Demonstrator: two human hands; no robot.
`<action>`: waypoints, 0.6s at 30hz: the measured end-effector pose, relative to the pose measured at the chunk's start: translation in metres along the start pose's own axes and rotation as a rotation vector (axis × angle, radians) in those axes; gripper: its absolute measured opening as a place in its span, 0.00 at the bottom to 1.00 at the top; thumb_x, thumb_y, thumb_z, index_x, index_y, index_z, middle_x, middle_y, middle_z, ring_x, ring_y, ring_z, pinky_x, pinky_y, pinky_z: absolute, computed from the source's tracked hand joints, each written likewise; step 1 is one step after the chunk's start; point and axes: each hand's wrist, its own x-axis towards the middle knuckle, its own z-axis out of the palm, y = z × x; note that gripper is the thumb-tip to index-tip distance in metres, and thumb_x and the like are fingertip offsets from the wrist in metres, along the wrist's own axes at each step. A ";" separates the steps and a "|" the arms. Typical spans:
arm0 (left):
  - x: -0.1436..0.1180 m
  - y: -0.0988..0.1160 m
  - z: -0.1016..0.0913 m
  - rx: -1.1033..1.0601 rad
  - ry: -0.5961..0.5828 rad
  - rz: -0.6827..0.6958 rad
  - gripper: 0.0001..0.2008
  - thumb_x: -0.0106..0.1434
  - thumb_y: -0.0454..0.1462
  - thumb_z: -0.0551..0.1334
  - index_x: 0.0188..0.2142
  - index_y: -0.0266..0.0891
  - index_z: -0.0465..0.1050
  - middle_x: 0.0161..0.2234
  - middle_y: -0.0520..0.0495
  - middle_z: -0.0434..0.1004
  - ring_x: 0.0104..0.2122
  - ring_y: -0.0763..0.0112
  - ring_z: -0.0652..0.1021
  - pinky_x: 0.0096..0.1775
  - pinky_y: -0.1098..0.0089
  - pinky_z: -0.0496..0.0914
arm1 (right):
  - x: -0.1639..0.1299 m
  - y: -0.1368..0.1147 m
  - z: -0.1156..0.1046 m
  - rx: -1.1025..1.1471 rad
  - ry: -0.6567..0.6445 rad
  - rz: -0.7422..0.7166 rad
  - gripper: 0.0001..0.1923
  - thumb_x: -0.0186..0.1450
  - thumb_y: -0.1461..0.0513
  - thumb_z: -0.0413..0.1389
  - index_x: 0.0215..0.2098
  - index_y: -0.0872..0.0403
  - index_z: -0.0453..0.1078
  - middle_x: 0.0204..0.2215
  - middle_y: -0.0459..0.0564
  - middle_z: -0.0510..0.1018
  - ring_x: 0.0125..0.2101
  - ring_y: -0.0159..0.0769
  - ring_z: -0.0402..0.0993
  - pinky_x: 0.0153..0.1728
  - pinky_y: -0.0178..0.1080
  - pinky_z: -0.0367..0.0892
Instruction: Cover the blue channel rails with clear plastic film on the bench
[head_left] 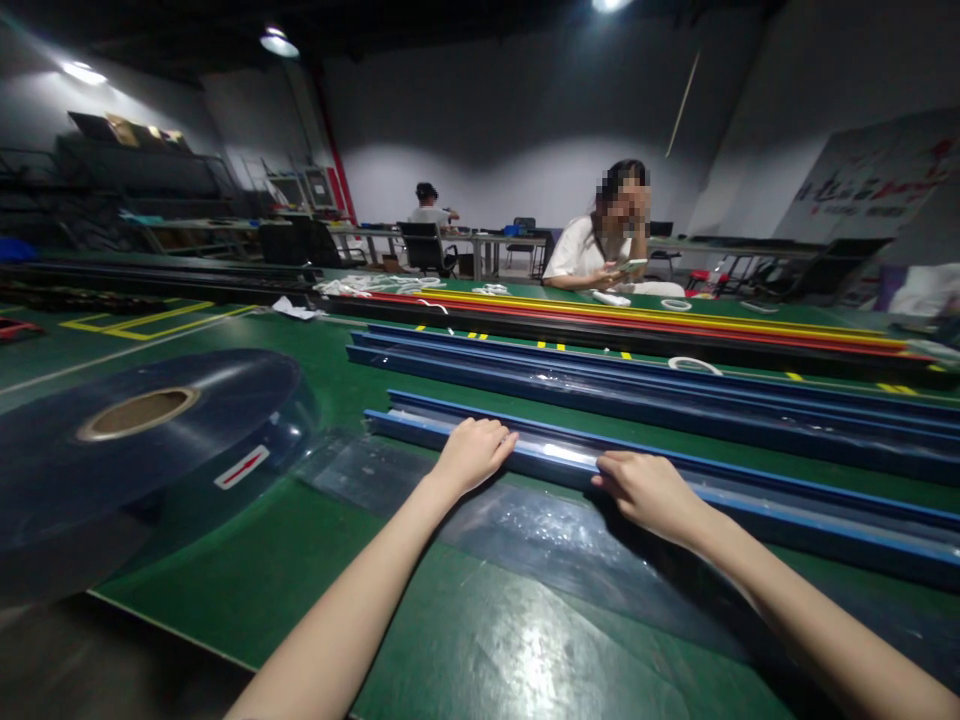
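A long blue channel-shaped profile (795, 500) lies across the green table in front of me. Clear plastic film (559, 452) shines inside its groove between my hands. Toward its left end, my left hand (474, 455) is closed over the near edge, fingers curled into the groove. My right hand (651, 488) is closed on the same edge further right, thumb and fingers pinched together. Its fingertips partly hide what they grip. A flat strip of clear plastic (540, 525) lies on the table under my wrists, along the profile's near side.
At left stands a large roll of clear plastic (225, 390) with a cardboard core. Behind the profile lie a second blue profile (637, 395) and yellow, red and black lengths (675, 322). A person (581, 250) with a phone sits across the table (315, 590); another sits farther back.
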 end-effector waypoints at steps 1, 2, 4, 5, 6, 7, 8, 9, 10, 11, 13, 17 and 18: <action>0.000 0.002 0.000 -0.009 -0.002 0.033 0.19 0.67 0.41 0.44 0.30 0.37 0.70 0.30 0.47 0.74 0.33 0.70 0.73 0.35 0.69 0.60 | -0.003 0.003 0.001 0.002 0.000 0.008 0.14 0.66 0.60 0.41 0.29 0.54 0.64 0.30 0.50 0.74 0.28 0.34 0.71 0.25 0.34 0.50; 0.000 0.003 0.001 -0.017 -0.003 0.068 0.19 0.68 0.41 0.44 0.31 0.38 0.70 0.31 0.47 0.74 0.34 0.70 0.73 0.35 0.69 0.60 | -0.007 0.006 0.001 0.005 -0.002 0.017 0.13 0.65 0.60 0.41 0.28 0.54 0.64 0.30 0.50 0.74 0.28 0.34 0.71 0.24 0.35 0.50; 0.000 0.006 0.002 -0.019 -0.002 0.128 0.18 0.68 0.41 0.44 0.32 0.38 0.70 0.31 0.48 0.74 0.34 0.70 0.72 0.35 0.69 0.59 | -0.015 0.013 0.003 0.004 -0.005 0.040 0.13 0.65 0.60 0.42 0.28 0.54 0.64 0.30 0.50 0.74 0.28 0.34 0.71 0.24 0.35 0.50; 0.000 0.007 0.003 -0.012 -0.001 0.148 0.18 0.68 0.41 0.44 0.32 0.38 0.70 0.31 0.48 0.73 0.34 0.70 0.72 0.35 0.69 0.59 | -0.019 0.016 0.003 0.003 -0.006 0.051 0.12 0.65 0.60 0.42 0.28 0.53 0.64 0.30 0.50 0.74 0.27 0.33 0.71 0.23 0.35 0.49; 0.000 0.008 0.003 0.001 0.000 0.159 0.18 0.68 0.41 0.44 0.32 0.38 0.70 0.30 0.48 0.73 0.33 0.70 0.72 0.35 0.69 0.59 | -0.024 0.020 0.004 0.000 -0.005 0.063 0.12 0.65 0.60 0.42 0.28 0.53 0.64 0.30 0.50 0.74 0.27 0.34 0.71 0.23 0.34 0.50; 0.000 0.009 0.004 0.017 0.002 0.163 0.19 0.68 0.41 0.44 0.31 0.38 0.70 0.30 0.48 0.73 0.33 0.70 0.72 0.35 0.69 0.59 | -0.028 0.024 0.005 0.000 -0.004 0.074 0.12 0.65 0.60 0.42 0.28 0.53 0.63 0.29 0.50 0.74 0.27 0.34 0.71 0.23 0.34 0.50; 0.000 0.009 0.004 0.033 0.003 0.163 0.19 0.68 0.42 0.44 0.31 0.38 0.70 0.30 0.48 0.73 0.33 0.70 0.72 0.34 0.69 0.58 | -0.033 0.028 0.005 0.000 -0.003 0.084 0.12 0.65 0.60 0.42 0.28 0.53 0.63 0.29 0.50 0.74 0.28 0.34 0.71 0.24 0.34 0.51; 0.000 0.009 0.005 0.045 0.005 0.162 0.19 0.68 0.42 0.44 0.30 0.38 0.70 0.29 0.48 0.73 0.33 0.70 0.72 0.34 0.69 0.58 | -0.038 0.032 0.006 0.000 -0.001 0.095 0.13 0.65 0.60 0.42 0.28 0.53 0.64 0.29 0.49 0.74 0.28 0.34 0.71 0.24 0.34 0.52; 0.000 0.009 0.005 0.052 0.008 0.163 0.19 0.67 0.41 0.44 0.30 0.37 0.70 0.29 0.48 0.73 0.33 0.70 0.72 0.34 0.69 0.58 | -0.044 0.037 0.007 0.000 0.000 0.109 0.13 0.65 0.60 0.41 0.28 0.53 0.64 0.29 0.49 0.74 0.28 0.35 0.72 0.24 0.34 0.52; 0.000 0.009 0.005 0.055 0.010 0.164 0.19 0.67 0.41 0.45 0.30 0.37 0.70 0.29 0.48 0.73 0.32 0.71 0.72 0.34 0.69 0.58 | -0.050 0.041 0.007 0.000 0.000 0.126 0.13 0.65 0.59 0.41 0.28 0.52 0.64 0.29 0.49 0.74 0.28 0.35 0.72 0.24 0.34 0.53; -0.001 0.008 0.004 0.059 0.011 0.161 0.19 0.67 0.40 0.45 0.30 0.37 0.70 0.30 0.48 0.73 0.32 0.71 0.72 0.33 0.69 0.58 | -0.062 0.052 0.010 -0.002 -0.002 0.168 0.13 0.64 0.59 0.41 0.28 0.52 0.65 0.29 0.49 0.75 0.28 0.36 0.72 0.24 0.34 0.55; -0.001 0.002 0.002 0.075 -0.006 0.106 0.19 0.67 0.40 0.44 0.29 0.38 0.71 0.30 0.48 0.75 0.32 0.70 0.73 0.34 0.69 0.58 | -0.086 0.075 0.016 0.012 0.014 0.251 0.14 0.64 0.58 0.42 0.30 0.51 0.68 0.32 0.50 0.77 0.30 0.39 0.74 0.26 0.35 0.60; -0.001 0.001 0.002 0.077 -0.008 0.078 0.20 0.67 0.40 0.44 0.29 0.38 0.71 0.30 0.48 0.75 0.32 0.71 0.73 0.34 0.69 0.59 | -0.091 0.081 0.018 0.025 0.026 0.265 0.14 0.63 0.57 0.43 0.31 0.51 0.69 0.33 0.50 0.77 0.31 0.40 0.74 0.27 0.36 0.61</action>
